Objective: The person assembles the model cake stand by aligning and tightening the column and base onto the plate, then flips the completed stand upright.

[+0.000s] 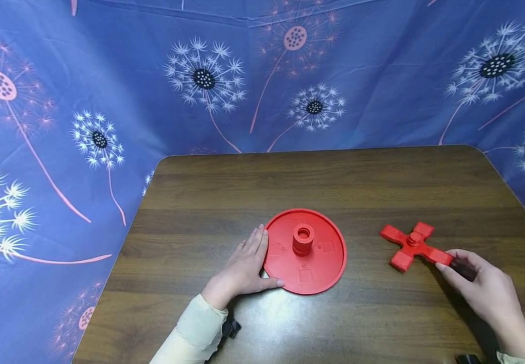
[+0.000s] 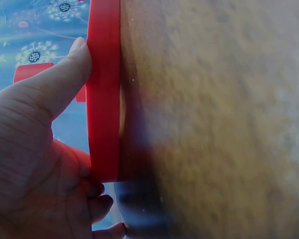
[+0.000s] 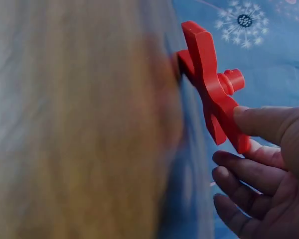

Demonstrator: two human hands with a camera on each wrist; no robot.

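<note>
A round red plastic disc (image 1: 285, 273) with a raised rim and an upright hollow post (image 1: 303, 237) at its middle lies flat at the table's centre. My left hand (image 1: 246, 268) rests along its left edge, fingers straight and thumb touching the front of the rim; the left wrist view shows the thumb (image 2: 72, 69) against the rim's side. Off to the right, my right hand (image 1: 491, 285) pinches the end of one arm of a red cross-shaped piece (image 1: 414, 242) between thumb and fingers. A short round peg (image 3: 232, 80) stands out from the middle of the cross, facing up.
Both parts are over a brown wood-grain table (image 1: 335, 182) with rounded far corners. A blue cloth (image 1: 380, 101) printed with dandelions hangs behind and beside it. A black strap piece (image 1: 231, 327) shows at the left wrist.
</note>
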